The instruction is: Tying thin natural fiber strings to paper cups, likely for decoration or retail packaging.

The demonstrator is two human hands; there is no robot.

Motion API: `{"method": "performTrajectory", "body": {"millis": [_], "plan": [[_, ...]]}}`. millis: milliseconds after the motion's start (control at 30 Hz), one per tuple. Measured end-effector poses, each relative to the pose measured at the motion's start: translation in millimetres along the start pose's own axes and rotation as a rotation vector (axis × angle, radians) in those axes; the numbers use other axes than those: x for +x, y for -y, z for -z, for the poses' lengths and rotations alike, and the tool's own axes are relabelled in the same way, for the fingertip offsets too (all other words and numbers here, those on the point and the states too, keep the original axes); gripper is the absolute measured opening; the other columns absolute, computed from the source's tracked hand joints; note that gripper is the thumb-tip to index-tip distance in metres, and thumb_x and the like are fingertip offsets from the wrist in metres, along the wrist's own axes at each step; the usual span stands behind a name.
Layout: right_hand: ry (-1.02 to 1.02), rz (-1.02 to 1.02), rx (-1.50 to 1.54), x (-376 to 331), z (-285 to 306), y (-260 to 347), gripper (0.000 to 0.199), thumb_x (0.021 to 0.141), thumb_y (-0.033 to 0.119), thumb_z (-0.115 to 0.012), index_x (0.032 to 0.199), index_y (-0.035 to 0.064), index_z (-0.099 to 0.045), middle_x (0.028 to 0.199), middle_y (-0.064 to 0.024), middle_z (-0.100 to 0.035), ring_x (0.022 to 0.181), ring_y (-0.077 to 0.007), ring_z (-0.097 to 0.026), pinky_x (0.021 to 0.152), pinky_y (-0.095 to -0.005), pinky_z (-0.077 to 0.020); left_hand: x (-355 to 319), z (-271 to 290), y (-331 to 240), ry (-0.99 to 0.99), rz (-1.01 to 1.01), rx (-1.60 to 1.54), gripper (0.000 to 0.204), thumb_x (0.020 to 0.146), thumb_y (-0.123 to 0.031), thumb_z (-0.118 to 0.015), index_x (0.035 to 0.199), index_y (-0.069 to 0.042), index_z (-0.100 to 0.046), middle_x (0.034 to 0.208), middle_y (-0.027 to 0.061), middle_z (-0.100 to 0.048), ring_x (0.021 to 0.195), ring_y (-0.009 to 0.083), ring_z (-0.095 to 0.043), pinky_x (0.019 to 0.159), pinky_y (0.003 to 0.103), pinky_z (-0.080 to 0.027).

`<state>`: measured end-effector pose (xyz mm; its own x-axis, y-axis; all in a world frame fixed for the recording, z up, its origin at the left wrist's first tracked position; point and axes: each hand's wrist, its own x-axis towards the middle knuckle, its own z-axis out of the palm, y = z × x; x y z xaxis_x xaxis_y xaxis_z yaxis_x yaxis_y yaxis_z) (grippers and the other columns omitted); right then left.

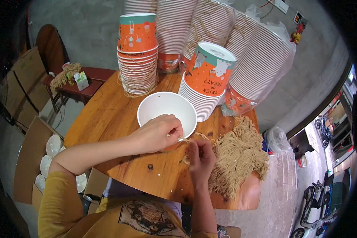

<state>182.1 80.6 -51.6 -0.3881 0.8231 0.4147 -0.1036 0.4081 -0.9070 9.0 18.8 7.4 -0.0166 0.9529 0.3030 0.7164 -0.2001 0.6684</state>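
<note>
White paper bucket (166,109) lies on its side on the round wooden counter (107,115), open mouth toward us. Our left hand (158,133) rests against its lower rim, fingers (173,133) pinched on a short length of tan cord (185,139) right at the rim. Our right hand (201,156) sits just beside it, below and to the right, fingers curled shut on the same cord. Heap of cut tan cords (240,154) lies touching the right hand, spreading to the counter's right edge. Behind the bucket: two stacks of orange printed buckets (138,55), the right stack (205,83) leaning, and tall bagged stacks of white buckets (258,63) further back. Left of the counter, open cardboard box (31,158) with white buckets inside, and a small red table (83,81) holding more cord.
</note>
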Motion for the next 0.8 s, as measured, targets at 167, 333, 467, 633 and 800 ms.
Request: {"method": "performTrajectory", "body": {"millis": [167,333,467,633,800], "plan": [[0.015,0.037,-0.112,-5,4,-1,0.007,0.094,0.008,-0.061,0.089,0.0032,-0.058,0.073,0.0027,-0.057,0.064,-0.0024,-0.049,0.056,-0.0181,-0.0395,0,1,0,-0.023,0.01,-0.016,0.009,0.085,-0.01,-0.057,0.084,-0.001,-0.058,0.088,0.0131,-0.06,0.089,0.03,-0.057,0.079,0.04,-0.047],[0.003,-0.017,-0.112,-7,2,0,0.009,0.089,0.008,-0.066,0.096,0.0042,-0.062,0.077,-0.0069,-0.064,0.065,-0.0111,-0.058,0.061,-0.0256,-0.0483,0,1,-5,-0.022,0.009,-0.004,0.009,0.086,-0.01,-0.056,0.084,-0.001,-0.058,0.088,0.0128,-0.06,0.089,0.0301,-0.057,0.08,0.04,-0.046],[-0.065,0.269,-0.534,-4,-11,11,0.019,0.083,0.008,-0.072,0.1,0.0092,-0.063,0.07,-0.0045,-0.059,0.058,-0.0144,-0.057,0.054,-0.0275,-0.0457,0,0,-5,-0.013,-0.004,0.0,0.009,0.086,-0.01,-0.056,0.085,-0.001,-0.058,0.088,0.0127,-0.059,0.09,0.0302,-0.056,0.081,0.04,-0.046],[-0.099,0.427,-0.607,-3,-12,6,0.021,0.08,0.007,-0.073,0.098,0.0111,-0.063,0.062,-0.0041,-0.053,0.051,-0.0146,-0.051,0.049,-0.0282,-0.0416,-1,1,-4,-0.018,-0.022,0.009,0.008,0.086,-0.009,-0.055,0.085,-0.001,-0.057,0.088,0.0126,-0.058,0.091,0.0305,-0.055,0.082,0.04,-0.045],[-0.1,0.418,-0.554,-8,-12,4,0.014,0.082,0.006,-0.072,0.091,0.0096,-0.062,0.061,-0.0027,-0.053,0.05,-0.0124,-0.049,0.048,-0.0284,-0.0403,-2,-2,-2,-0.081,-0.115,0.088,0.006,0.085,-0.008,-0.055,0.084,-0.002,-0.056,0.087,0.0127,-0.057,0.089,0.0314,-0.054,0.08,0.041,-0.045]]}}
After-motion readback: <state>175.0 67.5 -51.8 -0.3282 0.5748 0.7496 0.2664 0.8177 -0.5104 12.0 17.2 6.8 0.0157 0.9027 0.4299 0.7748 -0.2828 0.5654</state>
